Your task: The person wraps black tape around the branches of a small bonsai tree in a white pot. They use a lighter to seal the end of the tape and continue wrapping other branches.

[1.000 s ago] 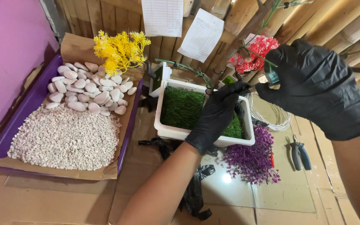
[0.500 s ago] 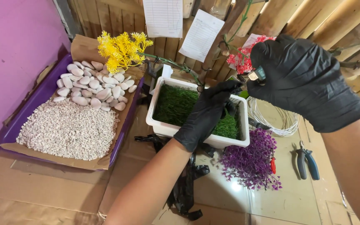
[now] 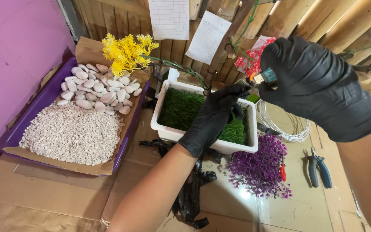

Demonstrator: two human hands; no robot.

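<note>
Single head view, looking steeply down, close over tabletop

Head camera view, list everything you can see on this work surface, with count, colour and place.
White planter: one, centre, lined with green turf.
Purple tray: one, left, cardboard-lined.
Pebbles: many, white, tray's far end.
Gravel: heap, pale, tray's near end.
Yellow flowers: one sprig, behind the tray.
Red flowers: one sprig, at the wall.
Purple sprig: one, right of the planter.
Wire coil: one, white.
Pliers: one, blue-handled, right.
Left hand: black glove, over the planter.
Right hand: black glove, holding a lighter.
</note>
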